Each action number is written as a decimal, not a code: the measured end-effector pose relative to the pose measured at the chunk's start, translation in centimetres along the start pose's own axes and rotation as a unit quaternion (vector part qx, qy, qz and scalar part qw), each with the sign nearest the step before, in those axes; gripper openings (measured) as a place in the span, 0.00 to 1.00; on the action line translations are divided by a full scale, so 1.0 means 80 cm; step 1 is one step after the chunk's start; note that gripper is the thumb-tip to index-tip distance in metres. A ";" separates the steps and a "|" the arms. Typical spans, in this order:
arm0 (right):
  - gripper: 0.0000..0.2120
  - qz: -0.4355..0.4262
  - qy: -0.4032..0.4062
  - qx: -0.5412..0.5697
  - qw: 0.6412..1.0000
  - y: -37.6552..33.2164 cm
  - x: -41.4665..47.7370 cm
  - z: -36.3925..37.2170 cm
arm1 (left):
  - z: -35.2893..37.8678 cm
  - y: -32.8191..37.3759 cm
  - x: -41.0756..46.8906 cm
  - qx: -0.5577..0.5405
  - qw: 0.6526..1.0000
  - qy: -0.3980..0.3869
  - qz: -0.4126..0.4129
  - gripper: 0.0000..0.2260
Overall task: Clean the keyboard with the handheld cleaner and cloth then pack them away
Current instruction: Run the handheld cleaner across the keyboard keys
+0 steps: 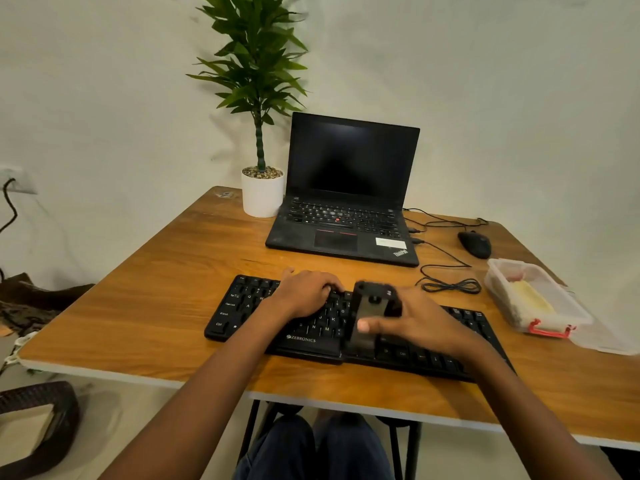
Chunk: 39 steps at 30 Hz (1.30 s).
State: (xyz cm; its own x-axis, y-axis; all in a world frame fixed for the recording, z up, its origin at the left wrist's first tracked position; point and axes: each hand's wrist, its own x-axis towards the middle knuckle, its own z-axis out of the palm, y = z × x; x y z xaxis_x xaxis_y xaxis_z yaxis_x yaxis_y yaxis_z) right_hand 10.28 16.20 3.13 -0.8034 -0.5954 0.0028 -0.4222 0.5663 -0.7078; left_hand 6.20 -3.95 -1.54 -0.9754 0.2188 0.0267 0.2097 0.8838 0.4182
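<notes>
Worktop (138,271): wood-grain top. Open laptop (346,202), screen dark, at far side. Potted plant (262,192), white pot, just left of the laptop. Black mouse (475,244) to its right; cable (450,285) coiled near the mouse.

1. The flat black plastic keyboard (242,306) lies on the brown wooden desk (166,271), near its front edge.
2. The open black laptop (346,230) stands behind the keyboard, apart from it.
3. The round white pot with a green plant (262,195) stands just left of the laptop.
4. The oval black mouse (475,244) lies right of the laptop.
5. The thin black coiled cable (450,285) lies between the laptop and the keyboard's right end.
6. The clear rectangular plastic box (498,289) stands right of the keyboard, before the mouse, with a yellow cloth (531,299) in it.
7. The left hand (304,292) rests on the keyboard's left half.
8. The right hand (415,317) holds the dark blocky handheld cleaner (370,306) on the keyboard's middle.
</notes>
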 end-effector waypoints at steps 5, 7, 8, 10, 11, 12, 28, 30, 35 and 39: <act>0.16 0.037 0.170 -0.075 0.982 0.026 0.050 -0.011 | -0.002 0.008 0.004 0.032 0.999 0.007 -0.003 0.16; 0.16 0.035 0.142 -0.076 0.986 0.029 0.041 -0.006 | -0.002 0.008 0.004 0.031 0.999 0.006 -0.009 0.16; 0.15 0.026 0.113 -0.067 0.991 0.025 0.028 -0.003 | -0.001 0.008 0.004 0.029 1.000 0.006 -0.011 0.16; 0.11 0.007 0.038 -0.037 0.999 0.015 -0.005 -0.002 | 0.002 0.007 0.005 0.022 1.000 0.006 -0.017 0.16; 0.11 0.007 0.001 -0.011 1.000 0.011 -0.019 -0.005 | 0.002 0.007 0.006 0.022 1.000 0.008 -0.018 0.16; 0.11 0.013 -0.031 0.014 0.999 0.009 -0.028 -0.010 | 0.003 0.007 0.007 0.026 0.999 0.008 -0.018 0.15; 0.12 0.030 -0.019 0.013 0.999 0.023 -0.053 -0.024 | 0.024 0.043 0.023 0.031 0.998 0.035 0.041 0.16; 0.11 0.027 -0.002 0.027 0.999 0.017 -0.049 -0.027 | 0.024 0.044 0.025 0.029 0.998 0.037 0.038 0.15; 0.12 0.045 0.172 -0.040 0.983 0.046 0.011 -0.046 | 0.023 0.051 0.027 0.063 0.997 0.032 0.028 0.14; 0.14 0.067 0.118 -0.058 0.989 0.053 0.000 -0.051 | 0.024 0.051 0.027 0.085 0.996 0.027 0.024 0.15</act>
State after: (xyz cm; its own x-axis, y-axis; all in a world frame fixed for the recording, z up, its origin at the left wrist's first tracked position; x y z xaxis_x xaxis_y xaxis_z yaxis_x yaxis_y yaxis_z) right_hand 6.83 20.92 2.98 -0.9250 -0.3694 0.0888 -0.3399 0.7003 -0.6277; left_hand 5.04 0.90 -1.53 -0.9653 0.2439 0.0937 0.2601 0.9310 0.2560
